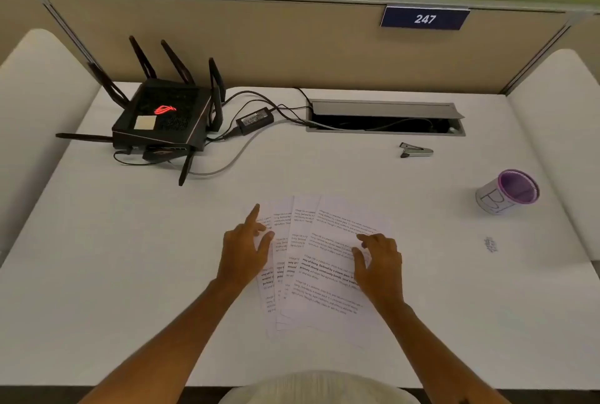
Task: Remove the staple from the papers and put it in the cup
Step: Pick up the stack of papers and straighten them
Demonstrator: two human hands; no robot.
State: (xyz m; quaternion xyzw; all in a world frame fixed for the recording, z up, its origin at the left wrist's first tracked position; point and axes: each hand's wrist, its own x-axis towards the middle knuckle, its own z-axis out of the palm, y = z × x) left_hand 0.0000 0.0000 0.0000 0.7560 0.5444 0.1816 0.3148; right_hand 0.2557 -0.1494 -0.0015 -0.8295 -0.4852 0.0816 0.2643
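White desk (162, 257), fanned papers (324, 273) under both hands, staple perhaps hidden.

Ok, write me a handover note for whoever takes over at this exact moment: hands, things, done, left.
Left hand: open, resting on the fanned papers, index finger extended.
Right hand: open, fingers on the top sheet.
Staple remover: lying untouched on the desk, behind the papers to the right.
Cup: upright at far right; contents not discernible.
Staple: not visible.
Done: nothing evident.
Left: fetch the remover, pull the staple, drop it in the cup.
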